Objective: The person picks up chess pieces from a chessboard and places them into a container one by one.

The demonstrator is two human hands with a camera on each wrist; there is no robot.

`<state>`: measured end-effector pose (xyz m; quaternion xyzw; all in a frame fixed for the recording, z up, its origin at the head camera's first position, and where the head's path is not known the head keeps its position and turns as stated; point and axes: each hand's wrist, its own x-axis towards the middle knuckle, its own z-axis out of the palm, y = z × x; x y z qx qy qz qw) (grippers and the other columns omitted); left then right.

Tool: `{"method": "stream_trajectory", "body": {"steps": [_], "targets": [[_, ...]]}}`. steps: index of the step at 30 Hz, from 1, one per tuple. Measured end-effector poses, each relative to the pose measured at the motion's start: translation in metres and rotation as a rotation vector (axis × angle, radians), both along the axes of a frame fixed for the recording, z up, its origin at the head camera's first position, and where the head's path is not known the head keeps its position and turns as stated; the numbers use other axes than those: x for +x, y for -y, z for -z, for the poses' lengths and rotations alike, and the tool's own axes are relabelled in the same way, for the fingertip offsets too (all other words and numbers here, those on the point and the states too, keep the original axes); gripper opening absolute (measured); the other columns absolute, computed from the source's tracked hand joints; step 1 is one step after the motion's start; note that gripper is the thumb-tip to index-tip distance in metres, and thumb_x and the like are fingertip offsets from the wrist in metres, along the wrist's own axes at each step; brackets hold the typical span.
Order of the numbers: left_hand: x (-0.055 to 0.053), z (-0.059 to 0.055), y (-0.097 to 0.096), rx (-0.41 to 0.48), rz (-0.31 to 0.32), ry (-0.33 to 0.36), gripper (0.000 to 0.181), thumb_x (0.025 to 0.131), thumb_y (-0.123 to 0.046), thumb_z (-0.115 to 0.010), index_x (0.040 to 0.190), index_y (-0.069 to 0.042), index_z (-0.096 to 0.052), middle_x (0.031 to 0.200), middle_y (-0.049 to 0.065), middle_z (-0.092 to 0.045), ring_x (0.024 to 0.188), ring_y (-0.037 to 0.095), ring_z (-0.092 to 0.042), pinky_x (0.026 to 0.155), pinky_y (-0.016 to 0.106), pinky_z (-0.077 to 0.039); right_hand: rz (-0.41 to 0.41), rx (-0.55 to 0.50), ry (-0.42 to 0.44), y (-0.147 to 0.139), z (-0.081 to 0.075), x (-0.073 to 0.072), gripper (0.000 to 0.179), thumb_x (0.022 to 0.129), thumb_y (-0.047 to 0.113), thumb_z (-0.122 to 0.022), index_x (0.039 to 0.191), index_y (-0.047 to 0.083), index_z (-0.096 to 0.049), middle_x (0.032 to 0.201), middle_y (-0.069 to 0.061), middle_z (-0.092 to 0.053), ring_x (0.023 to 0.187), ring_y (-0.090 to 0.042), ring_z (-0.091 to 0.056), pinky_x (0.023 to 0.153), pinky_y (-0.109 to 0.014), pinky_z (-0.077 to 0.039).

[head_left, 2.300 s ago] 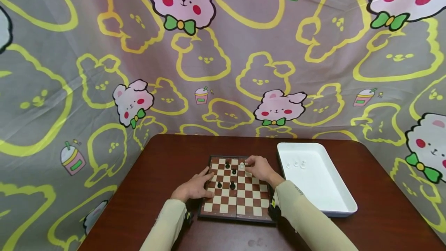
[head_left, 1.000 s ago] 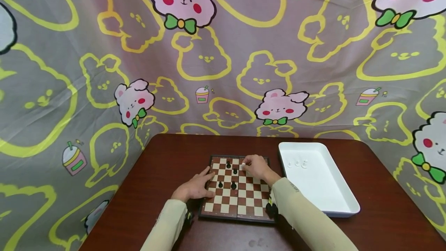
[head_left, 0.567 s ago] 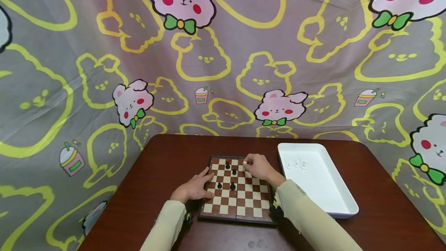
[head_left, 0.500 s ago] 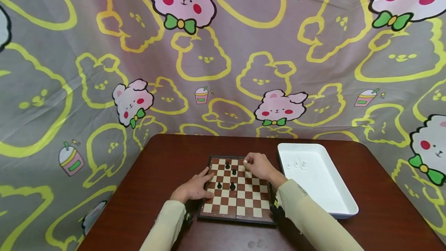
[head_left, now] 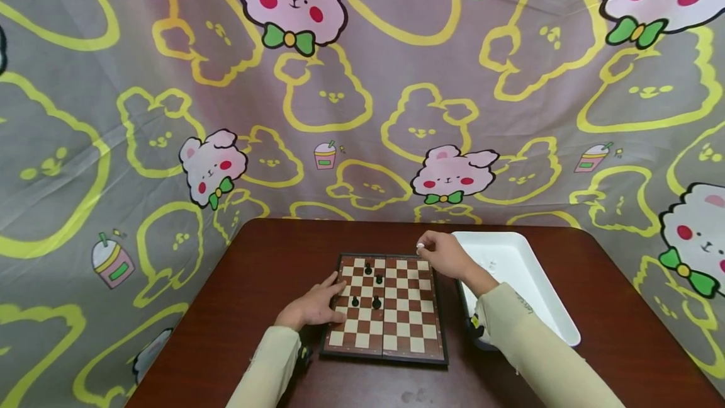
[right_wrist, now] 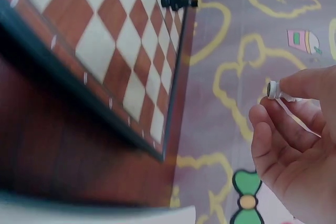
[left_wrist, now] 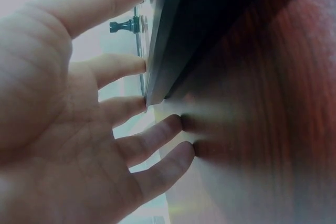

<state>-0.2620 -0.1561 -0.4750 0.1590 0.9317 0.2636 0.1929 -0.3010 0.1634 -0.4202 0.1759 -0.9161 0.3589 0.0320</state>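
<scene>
My right hand (head_left: 447,255) pinches a white chess piece (right_wrist: 273,90) between thumb and fingertips, raised beyond the far right corner of the chessboard (head_left: 410,313). In the right wrist view the round base of the piece shows, and the rest is mostly behind the fingers. At the board's left edge rests my left hand (head_left: 313,307), fingers spread and fairly straight, with some fingertips against the dark rim. Several black chess pieces stand on the left half of the board, among them a rook (left_wrist: 125,25) seen from the side in the left wrist view.
To the right of the board a white tray (head_left: 552,291) stands on the brown table (head_left: 277,247). White chess pieces (head_left: 492,265) lie in it, partly hidden by my right forearm. A patterned curtain (head_left: 362,112) hangs behind and along the sides.
My right hand has lifted the white piece off the board's far right half and carried it right and away, towards the tray. The left hand and black pieces stay in place.
</scene>
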Motion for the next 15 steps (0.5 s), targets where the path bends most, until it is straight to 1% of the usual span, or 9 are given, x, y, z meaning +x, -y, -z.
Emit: {"method": "stream_trajectory", "body": {"steps": [5,10,15], "targets": [[-0.001,0.002,0.001,-0.001,0.001,-0.006,0.077,0.082,-0.034,-0.073,0.147,-0.015,-0.037,0.157,0.01,-0.012,0.136,0.048,-0.016,0.1,0.062,-0.027,0.038,0.028,-0.02,-0.025,-0.002,-0.002,0.011,0.091,0.016,-0.061,0.095,0.007,-0.065,0.089,-0.002,-0.065,0.072,-0.014,-0.056,0.064,-0.035,-0.045],[0.0,0.004,0.002,0.001,0.003,-0.006,0.076,0.083,-0.033,-0.073,0.147,-0.015,-0.037,0.157,0.01,-0.011,0.136,0.047,-0.017,0.1,0.061,-0.028,0.078,0.049,-0.03,-0.052,-0.004,-0.003,0.01,0.09,0.015,-0.061,0.092,0.006,-0.065,0.085,-0.003,-0.065,0.074,-0.017,-0.058,0.063,-0.035,-0.046],[0.001,0.001,0.001,0.0,0.006,-0.014,0.076,0.083,-0.033,-0.073,0.147,-0.014,-0.037,0.157,0.011,-0.012,0.136,0.048,-0.017,0.1,0.062,-0.027,0.12,0.059,-0.044,-0.076,0.001,-0.002,0.008,0.09,0.012,-0.06,0.089,0.005,-0.063,0.084,-0.005,-0.066,0.077,-0.02,-0.06,0.064,-0.036,-0.046]]}}
